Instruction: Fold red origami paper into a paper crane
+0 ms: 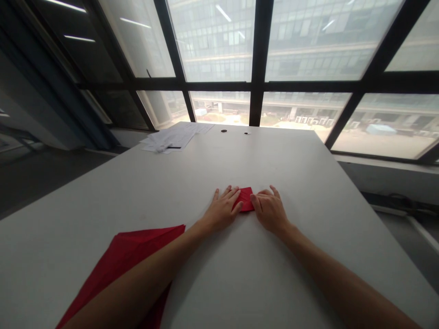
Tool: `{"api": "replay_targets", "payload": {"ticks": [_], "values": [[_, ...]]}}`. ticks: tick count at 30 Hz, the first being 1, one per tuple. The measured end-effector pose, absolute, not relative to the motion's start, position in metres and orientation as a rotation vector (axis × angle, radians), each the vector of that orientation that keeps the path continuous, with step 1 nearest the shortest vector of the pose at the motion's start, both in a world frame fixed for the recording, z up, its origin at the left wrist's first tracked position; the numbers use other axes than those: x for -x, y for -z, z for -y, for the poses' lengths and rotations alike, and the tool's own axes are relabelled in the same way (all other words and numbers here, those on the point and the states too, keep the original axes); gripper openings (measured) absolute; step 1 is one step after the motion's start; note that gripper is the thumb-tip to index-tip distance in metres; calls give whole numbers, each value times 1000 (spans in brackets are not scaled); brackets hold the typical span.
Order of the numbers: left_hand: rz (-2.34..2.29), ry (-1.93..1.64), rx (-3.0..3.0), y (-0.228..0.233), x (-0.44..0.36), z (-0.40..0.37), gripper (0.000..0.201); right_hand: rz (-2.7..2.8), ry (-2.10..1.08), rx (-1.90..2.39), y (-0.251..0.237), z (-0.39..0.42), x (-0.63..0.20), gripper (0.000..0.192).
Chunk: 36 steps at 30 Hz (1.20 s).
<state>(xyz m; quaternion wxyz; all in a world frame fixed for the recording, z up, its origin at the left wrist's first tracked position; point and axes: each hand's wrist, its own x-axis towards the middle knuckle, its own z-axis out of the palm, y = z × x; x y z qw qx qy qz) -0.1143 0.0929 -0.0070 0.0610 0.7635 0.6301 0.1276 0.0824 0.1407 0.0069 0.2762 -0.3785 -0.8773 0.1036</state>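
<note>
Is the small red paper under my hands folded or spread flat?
Folded: the small red paper is a compact piece pressed between the left hand and right hand.

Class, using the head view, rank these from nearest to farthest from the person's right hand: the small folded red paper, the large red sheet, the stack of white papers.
From the right hand:
1. Small folded red paper: touching its fingers, just to its left.
2. Large red sheet: near left, under the left forearm.
3. Stack of white papers: far left corner, by the window.
</note>
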Motion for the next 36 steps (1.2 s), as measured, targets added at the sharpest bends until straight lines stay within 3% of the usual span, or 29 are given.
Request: {"api": "replay_targets", "payload": {"ticks": [5,13,15,20,28,36], "values": [[-1771,-331,-2443,4,116,-90,61,2056,-633,886,-1,-152,-84,51],[-1723,-203,-2514,3,115,-89,63,1019,-1945,600,-1,-172,-80,64],[-1725,-185,-2517,2,115,-89,63,924,-1931,685,3,-178,-79,60],[-1719,-179,-2522,2,115,-89,62,930,-1520,706,11,-184,-78,44],[-1665,-271,-2455,2,115,-89,71,1353,-1450,793,22,-177,-64,56],[-1932,-531,-2149,8,124,-95,59,1393,-1382,836,27,-181,-63,61]]}}
